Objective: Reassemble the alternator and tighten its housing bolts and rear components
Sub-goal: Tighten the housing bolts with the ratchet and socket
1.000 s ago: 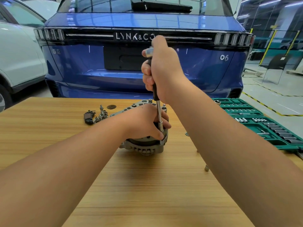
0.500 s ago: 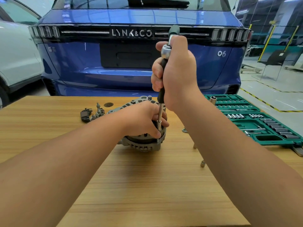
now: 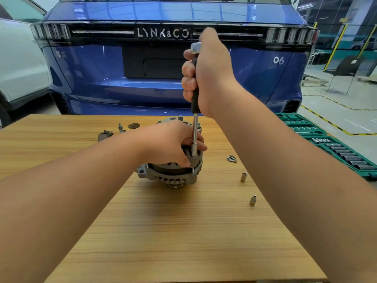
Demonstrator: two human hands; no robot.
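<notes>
A grey alternator [image 3: 173, 175] stands pulley-down on the wooden table [image 3: 163, 231]. My left hand [image 3: 173, 144] clamps over its top and hides most of the upper housing. My right hand [image 3: 206, 76] is wrapped around the black handle of a socket driver [image 3: 195, 127] held upright. The driver's steel shaft runs down to a socket seated on a housing bolt at the alternator's right rim, beside my left fingertips.
Two loose sockets [image 3: 243, 176] [image 3: 253, 200] and a small pile of screws [image 3: 232, 158] lie right of the alternator. More small alternator parts [image 3: 106, 134] sit behind left. A green socket set case [image 3: 334, 146] lies at the table's right edge. A blue car [image 3: 163, 64] is parked behind.
My right hand has shifted its hold around the driver handle, and the driver stays upright on the bolt. My left hand keeps its hold on the alternator. The camera view has shifted slightly.
</notes>
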